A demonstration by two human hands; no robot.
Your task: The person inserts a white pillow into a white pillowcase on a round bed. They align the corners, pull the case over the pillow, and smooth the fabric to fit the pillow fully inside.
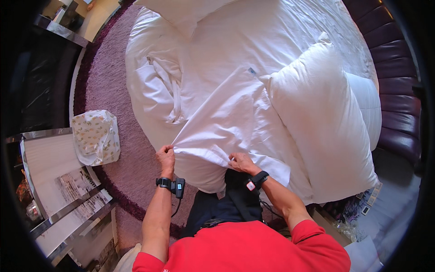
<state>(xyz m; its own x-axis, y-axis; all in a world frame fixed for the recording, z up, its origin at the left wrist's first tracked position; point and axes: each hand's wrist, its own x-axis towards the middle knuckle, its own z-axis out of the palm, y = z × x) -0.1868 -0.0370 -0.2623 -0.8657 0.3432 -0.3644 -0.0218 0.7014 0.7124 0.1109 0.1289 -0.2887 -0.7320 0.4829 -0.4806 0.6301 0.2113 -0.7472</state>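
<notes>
A white pillowcase [217,115] lies spread over the near edge of the bed, one corner with a small blue tag pointing away from me. My left hand [166,159] pinches its left corner between thumb and fingers. Further right, my right hand [242,162] has its fingers curled at the cloth's near edge, gripping it. To the right of the cloth rests a large white pillow [323,122], with another white pillow [363,105] partly hidden behind it. A crumpled white cloth [159,88] lies on the bed's left side.
The round bed's white sheet [231,44] bears one more pillow [187,13] at the far side. A purple padded headboard [397,91] curves along the right. On the left, a cactus-patterned bag or cover [96,137] sits by a cabinet [51,153], beside the purple rug [136,170].
</notes>
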